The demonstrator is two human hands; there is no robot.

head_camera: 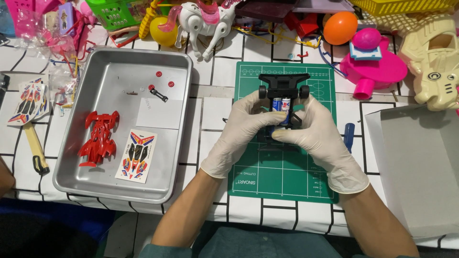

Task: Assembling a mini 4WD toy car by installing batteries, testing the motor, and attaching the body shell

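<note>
White-tiled tabletop is covered centrally by a green cutting mat, above which a black toy car chassis with two batteries seated is gripped by the left hand and right hand. Its red body shell and sticker sheet are left unmounted in the metal tray alongside; free room is limited to the mat, toys being crowded along the far edge.

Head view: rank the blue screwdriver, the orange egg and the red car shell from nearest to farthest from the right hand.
From the right hand:
1. Blue screwdriver, just to its right beside the green mat.
2. Orange egg, up at the table's far edge.
3. Red car shell, far left in the metal tray.
</note>
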